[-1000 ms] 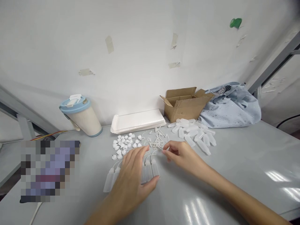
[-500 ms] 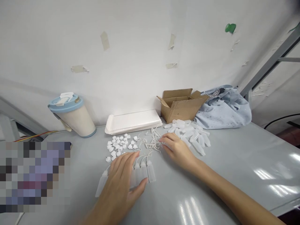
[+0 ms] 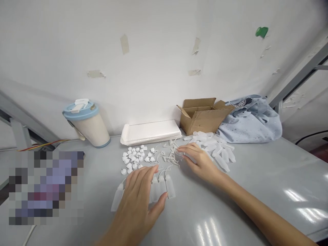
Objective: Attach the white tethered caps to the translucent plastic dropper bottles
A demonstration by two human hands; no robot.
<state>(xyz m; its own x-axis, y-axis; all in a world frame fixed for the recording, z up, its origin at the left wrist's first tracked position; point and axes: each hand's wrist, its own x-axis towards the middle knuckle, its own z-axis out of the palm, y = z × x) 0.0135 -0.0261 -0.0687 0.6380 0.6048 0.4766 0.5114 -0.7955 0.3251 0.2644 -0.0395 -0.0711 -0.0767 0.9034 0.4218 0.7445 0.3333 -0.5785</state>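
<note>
Several small translucent plastic bottles (image 3: 170,187) lie side by side on the grey table, thin curved white strips rising from their necks. My left hand (image 3: 140,191) rests over the row, fingers stretched and thumb apart, hiding some of the bottles. Further back is a loose tangle of thin white plastic strips (image 3: 167,159). At its right edge my right hand (image 3: 196,159) pinches a thin white strip between thumb and fingertips. White pointed caps (image 3: 133,158) lie scattered left of the tangle. Loose translucent bottles (image 3: 221,162) are heaped behind and right of my right hand.
A stack of white padded envelopes (image 3: 151,132) lies along the wall beside an open cardboard box (image 3: 205,119). Light-blue fabric (image 3: 252,123) is bunched at the right. A cream tumbler (image 3: 91,130) with a blue lid stands left, near a blurred-out flat item (image 3: 48,188).
The whole view has shifted, so everything appears slightly further right. My right fingers have moved a little within the edge of the strips. My left hand keeps its place over the bottles.
</note>
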